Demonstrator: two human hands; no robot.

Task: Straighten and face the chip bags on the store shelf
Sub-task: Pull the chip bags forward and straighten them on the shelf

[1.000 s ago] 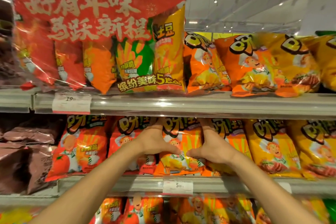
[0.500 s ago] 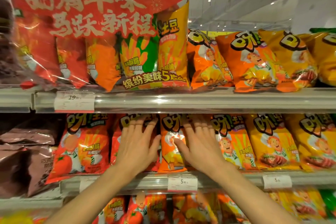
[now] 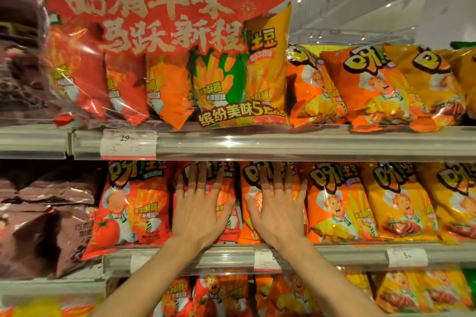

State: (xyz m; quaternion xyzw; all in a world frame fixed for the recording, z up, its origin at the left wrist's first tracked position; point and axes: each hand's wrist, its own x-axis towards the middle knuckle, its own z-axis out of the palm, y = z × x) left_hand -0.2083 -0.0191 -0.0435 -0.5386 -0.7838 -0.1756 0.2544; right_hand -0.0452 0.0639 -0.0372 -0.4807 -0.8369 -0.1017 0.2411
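Chip bags stand in a row on the middle shelf [image 3: 347,256]. My left hand [image 3: 199,210] lies flat, fingers spread, on the front of a red bag [image 3: 228,224]. My right hand [image 3: 277,210] presses flat on the orange bag [image 3: 248,185] beside it. Neither hand grips anything. To the left stands a red tomato bag [image 3: 134,208], tilted with its bottom corner over the shelf edge. To the right stand an orange bag [image 3: 334,203] and yellow bags [image 3: 396,201], upright and facing out.
A large red multipack [image 3: 164,54] and orange bags [image 3: 381,90] fill the top shelf [image 3: 283,143]. Brown bags [image 3: 43,219] sit at the left. More chip bags [image 3: 401,293] line the shelf below. Price tags [image 3: 128,143] hang on the rails.
A second ago both hands clasped the orange bag by its sides. They let go, opened, and now lie flat on two neighbouring bags, slightly further apart than half a second ago.
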